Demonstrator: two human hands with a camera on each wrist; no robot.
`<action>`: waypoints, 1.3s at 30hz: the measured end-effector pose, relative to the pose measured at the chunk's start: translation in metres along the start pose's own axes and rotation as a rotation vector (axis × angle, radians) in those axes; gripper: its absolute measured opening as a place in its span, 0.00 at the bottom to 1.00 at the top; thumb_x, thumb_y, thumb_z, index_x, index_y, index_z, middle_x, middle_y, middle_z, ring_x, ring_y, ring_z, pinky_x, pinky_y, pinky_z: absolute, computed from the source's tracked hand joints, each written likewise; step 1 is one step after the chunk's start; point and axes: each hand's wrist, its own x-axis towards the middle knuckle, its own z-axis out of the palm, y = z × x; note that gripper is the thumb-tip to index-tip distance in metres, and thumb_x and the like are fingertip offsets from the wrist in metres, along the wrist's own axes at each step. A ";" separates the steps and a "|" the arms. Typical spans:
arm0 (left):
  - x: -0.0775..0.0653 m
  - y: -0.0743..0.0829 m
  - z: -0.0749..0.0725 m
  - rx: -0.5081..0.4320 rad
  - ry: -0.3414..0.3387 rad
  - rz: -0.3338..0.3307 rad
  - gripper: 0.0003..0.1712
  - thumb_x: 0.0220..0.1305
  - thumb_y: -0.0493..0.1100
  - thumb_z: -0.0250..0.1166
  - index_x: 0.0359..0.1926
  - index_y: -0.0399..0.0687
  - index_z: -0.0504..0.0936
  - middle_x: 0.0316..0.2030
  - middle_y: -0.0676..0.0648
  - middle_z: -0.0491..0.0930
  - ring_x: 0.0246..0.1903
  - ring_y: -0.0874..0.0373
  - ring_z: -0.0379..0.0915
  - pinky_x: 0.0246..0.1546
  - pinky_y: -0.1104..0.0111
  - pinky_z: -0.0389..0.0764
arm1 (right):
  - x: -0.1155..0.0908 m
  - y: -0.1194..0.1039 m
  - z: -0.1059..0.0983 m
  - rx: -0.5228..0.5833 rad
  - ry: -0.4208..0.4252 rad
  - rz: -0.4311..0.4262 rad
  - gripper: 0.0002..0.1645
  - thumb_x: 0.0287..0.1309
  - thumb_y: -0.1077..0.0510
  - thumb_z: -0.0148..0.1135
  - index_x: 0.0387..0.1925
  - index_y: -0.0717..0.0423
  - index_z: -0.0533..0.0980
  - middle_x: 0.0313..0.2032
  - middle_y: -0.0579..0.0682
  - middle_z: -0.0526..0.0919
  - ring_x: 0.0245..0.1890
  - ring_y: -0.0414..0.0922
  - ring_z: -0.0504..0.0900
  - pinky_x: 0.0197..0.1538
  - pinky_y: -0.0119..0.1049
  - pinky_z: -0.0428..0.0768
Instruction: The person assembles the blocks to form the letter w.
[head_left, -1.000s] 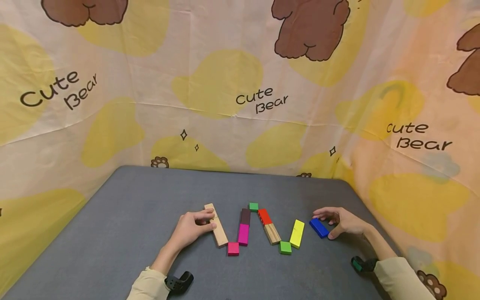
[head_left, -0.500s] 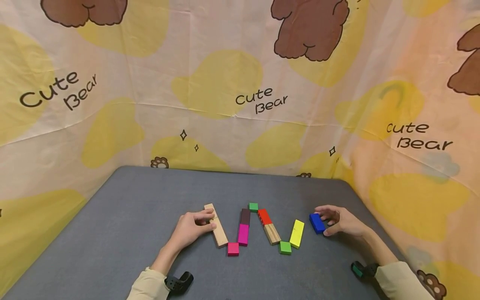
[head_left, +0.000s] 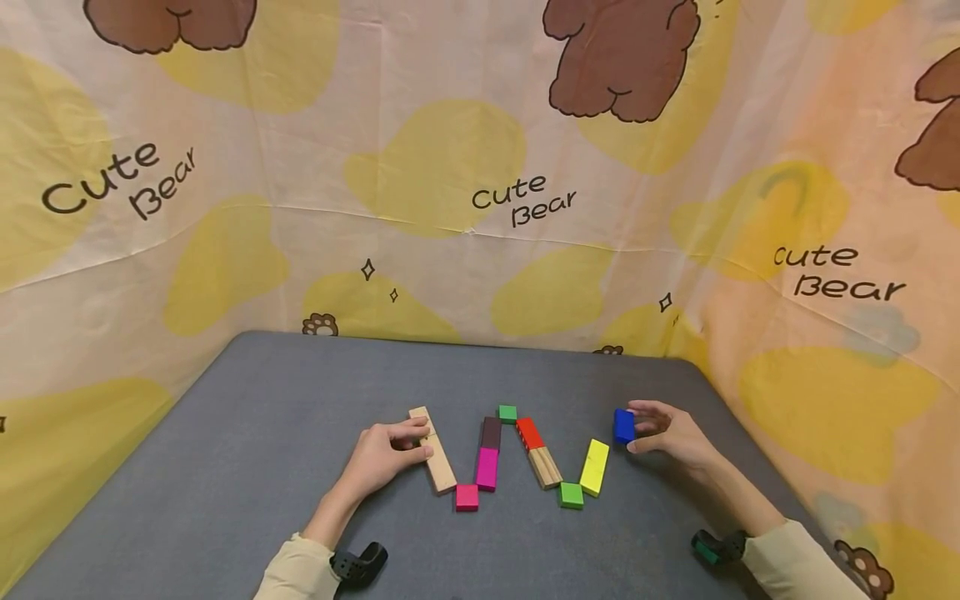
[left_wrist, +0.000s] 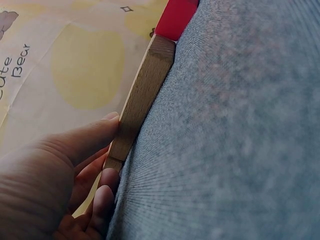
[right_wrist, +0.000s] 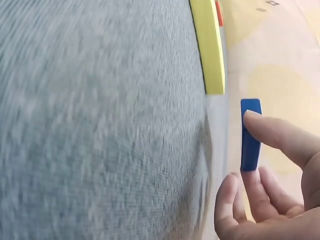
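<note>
At the left end of a zigzag of blocks, my left hand (head_left: 378, 457) holds the plain wooden blocks, thumb on the near side and fingers around the far end. The longer wooden block (left_wrist: 141, 92) touches a pink block (head_left: 467, 498) in the left wrist view. My right hand (head_left: 675, 437) pinches a blue block (head_left: 623, 426) between thumb and fingers. In the right wrist view the blue block (right_wrist: 250, 142) hangs above the table surface, apart from the yellow block (head_left: 595, 467). That yellow block lies by the green block (head_left: 572, 496) at the zigzag's right end.
Between the hands lie a magenta block (head_left: 487, 470), a dark brown block (head_left: 491, 433), a far green block (head_left: 507, 413), a red block (head_left: 529, 432) and a grooved wooden block (head_left: 545, 468). The grey table (head_left: 337, 375) is enclosed by a bear-print cloth (head_left: 420, 292).
My right hand has moved the blue block leftward and farther back, turning it from slanted to nearly straight, toward the far side of the yellow block. The left hand has stayed still.
</note>
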 end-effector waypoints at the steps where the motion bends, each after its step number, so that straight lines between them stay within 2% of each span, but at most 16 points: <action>1: 0.000 0.000 0.000 0.000 0.000 0.000 0.21 0.54 0.47 0.77 0.50 0.50 0.88 0.55 0.54 0.80 0.42 0.62 0.78 0.38 0.66 0.74 | 0.001 -0.001 0.002 0.009 0.007 0.008 0.48 0.44 0.62 0.79 0.67 0.64 0.66 0.61 0.63 0.73 0.54 0.58 0.74 0.50 0.43 0.76; 6: 0.000 -0.001 0.000 0.003 0.003 0.000 0.21 0.54 0.47 0.77 0.49 0.51 0.89 0.55 0.54 0.81 0.41 0.62 0.78 0.38 0.65 0.73 | 0.005 -0.001 0.009 0.015 0.027 0.042 0.48 0.44 0.62 0.80 0.66 0.64 0.67 0.61 0.63 0.73 0.53 0.56 0.75 0.51 0.42 0.75; 14: 0.000 -0.001 0.001 0.005 0.006 -0.007 0.20 0.53 0.47 0.77 0.49 0.51 0.89 0.54 0.55 0.81 0.40 0.62 0.77 0.38 0.66 0.73 | 0.013 -0.006 0.019 0.001 0.018 0.084 0.47 0.42 0.65 0.79 0.64 0.70 0.67 0.59 0.67 0.73 0.51 0.55 0.78 0.51 0.42 0.77; 21: 0.000 -0.001 0.001 0.006 0.008 -0.007 0.20 0.53 0.47 0.77 0.49 0.51 0.89 0.54 0.55 0.81 0.43 0.62 0.78 0.39 0.65 0.74 | 0.016 -0.009 0.022 0.009 -0.012 0.089 0.39 0.55 0.61 0.73 0.64 0.72 0.66 0.59 0.66 0.73 0.51 0.51 0.78 0.51 0.39 0.77; 25: 0.000 0.000 0.001 0.006 0.007 -0.006 0.21 0.53 0.47 0.77 0.49 0.51 0.89 0.54 0.55 0.81 0.42 0.62 0.78 0.39 0.65 0.73 | 0.014 -0.012 0.025 0.027 0.008 0.094 0.37 0.57 0.62 0.71 0.63 0.74 0.67 0.59 0.67 0.74 0.50 0.49 0.78 0.51 0.39 0.76; 32: -0.001 0.000 0.001 0.009 0.008 -0.001 0.20 0.54 0.47 0.77 0.49 0.50 0.89 0.54 0.55 0.81 0.44 0.61 0.78 0.39 0.65 0.74 | 0.017 -0.007 0.029 0.046 0.031 0.102 0.37 0.51 0.64 0.75 0.60 0.73 0.70 0.52 0.63 0.79 0.45 0.48 0.82 0.49 0.38 0.77; 39: -0.001 0.000 0.001 0.019 0.007 0.002 0.21 0.53 0.47 0.77 0.50 0.51 0.88 0.54 0.54 0.81 0.43 0.62 0.78 0.38 0.65 0.73 | 0.018 -0.007 0.028 0.018 0.020 0.115 0.37 0.52 0.62 0.75 0.60 0.72 0.70 0.51 0.61 0.79 0.46 0.49 0.81 0.52 0.42 0.76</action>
